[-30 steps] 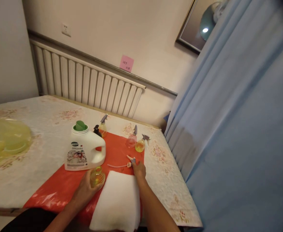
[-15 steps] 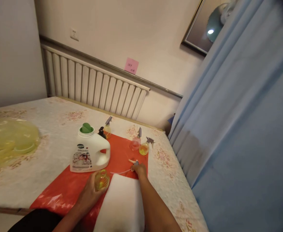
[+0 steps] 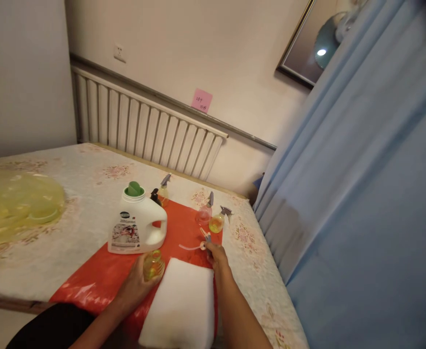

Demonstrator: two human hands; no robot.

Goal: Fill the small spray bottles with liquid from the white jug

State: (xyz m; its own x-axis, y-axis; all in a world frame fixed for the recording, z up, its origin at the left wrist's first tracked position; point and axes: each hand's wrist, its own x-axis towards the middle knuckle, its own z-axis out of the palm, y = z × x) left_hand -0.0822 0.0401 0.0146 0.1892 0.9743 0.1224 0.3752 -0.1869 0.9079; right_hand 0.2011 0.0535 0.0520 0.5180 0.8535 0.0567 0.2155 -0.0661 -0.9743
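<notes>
My left hand (image 3: 139,277) is wrapped round a small yellowish see-through bottle (image 3: 153,266) with an uncovered neck, in front of a white jug (image 3: 140,228) with a green cap. A spray trigger head (image 3: 207,237) is gripped in my right hand (image 3: 218,256), its thin clear tube (image 3: 189,248) pointing left over the red sheet (image 3: 178,218). Between my forearms lies a white block (image 3: 183,300), whose material I cannot make out. Beyond my right hand stand a pink spray bottle (image 3: 204,215) and a yellow spray bottle (image 3: 216,223).
Behind the jug are another spray bottle (image 3: 164,191) with a grey trigger and a black pump top (image 3: 155,197). A yellow translucent plastic heap (image 3: 20,201) lies at the left on the floral cloth (image 3: 85,174). A blue curtain (image 3: 354,194) hangs at the right.
My right hand has moved slightly right, turning the trigger head more upright and carrying its tube away from the bottle. My left hand still holds the bottle. The whole view has shifted a little.
</notes>
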